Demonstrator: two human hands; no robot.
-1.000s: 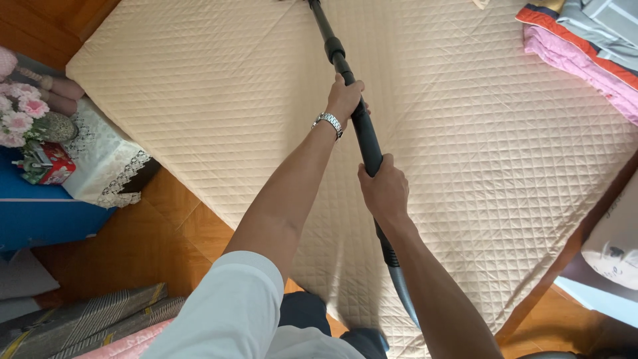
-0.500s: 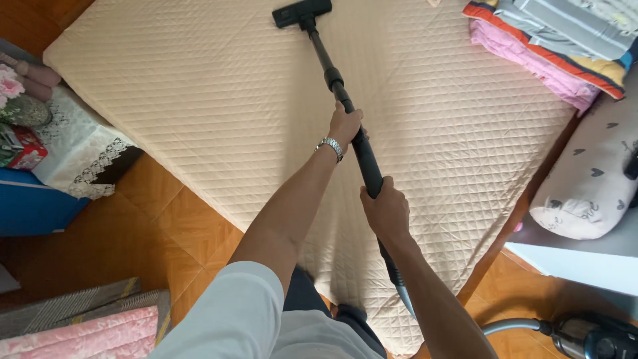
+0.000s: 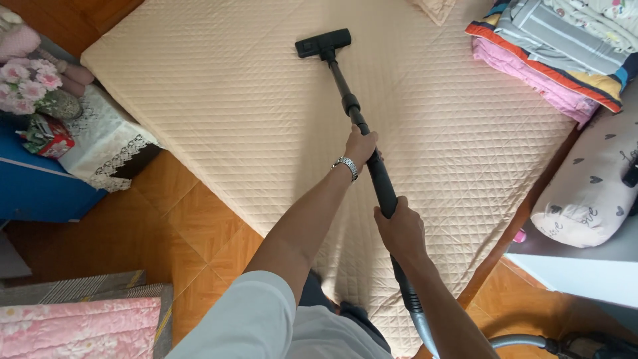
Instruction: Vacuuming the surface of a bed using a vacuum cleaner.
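Observation:
A black vacuum wand (image 3: 379,179) runs from my hands up to a flat black floor head (image 3: 323,42) resting on a beige quilted mattress (image 3: 252,106). My left hand (image 3: 361,147), with a silver wristwatch, grips the wand higher up. Lower down, my right hand (image 3: 401,228) is closed around the wand near where the grey ribbed hose (image 3: 425,330) begins. The hose curves down to the right toward the vacuum body (image 3: 585,347) at the bottom edge.
Folded blankets (image 3: 545,46) lie on the mattress's far right corner. A patterned bolster pillow (image 3: 591,186) sits at right. At left stands a lace-covered side table (image 3: 106,143) with pink flowers (image 3: 26,83). Orange tiled floor (image 3: 173,233) surrounds the mattress; a pink mat (image 3: 80,329) lies bottom left.
The floor head has come into view and slid nearer on the mattress as the wand was drawn back. The view shifted slightly; both hands keep their grips.

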